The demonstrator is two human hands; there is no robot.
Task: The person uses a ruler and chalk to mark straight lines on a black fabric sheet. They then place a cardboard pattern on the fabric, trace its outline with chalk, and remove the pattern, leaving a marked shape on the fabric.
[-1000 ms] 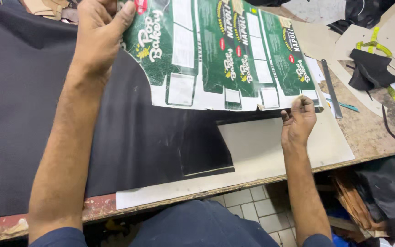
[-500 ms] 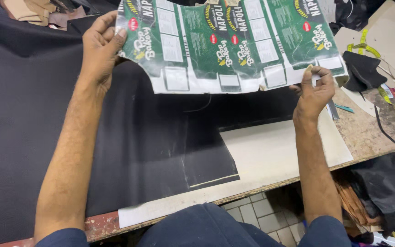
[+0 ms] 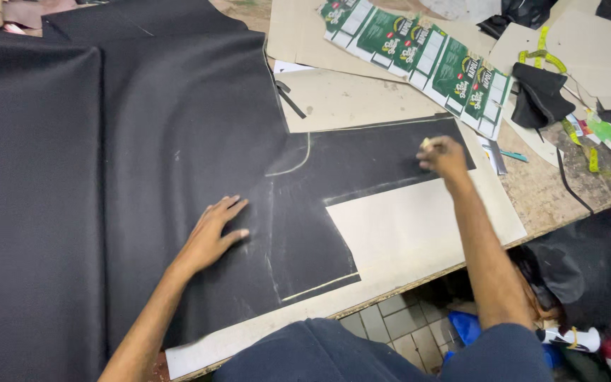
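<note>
A large black cloth (image 3: 107, 155) covers the left and middle of the table, with pale chalk lines drawn on it. My left hand (image 3: 213, 233) lies flat on the cloth, fingers spread, next to a chalk line. My right hand (image 3: 441, 155) rests at the cloth's right edge with its fingers pinched on a small pale piece of chalk (image 3: 426, 143). A flattened green and white printed carton pattern (image 3: 426, 60) lies on the table beyond my right hand, touched by neither hand.
Beige card sheets (image 3: 419, 219) lie under and beside the cloth. Black fabric scraps (image 3: 539, 95), a yellow measuring tape (image 3: 540, 49) and coloured bits crowd the far right. The table's front edge (image 3: 419, 279) runs diagonally, with tiled floor and bags below.
Both hands held the green carton pattern up over the cloth; now it lies at the far right. My left hand has dropped flat on the cloth and my right hand is at the cloth's edge.
</note>
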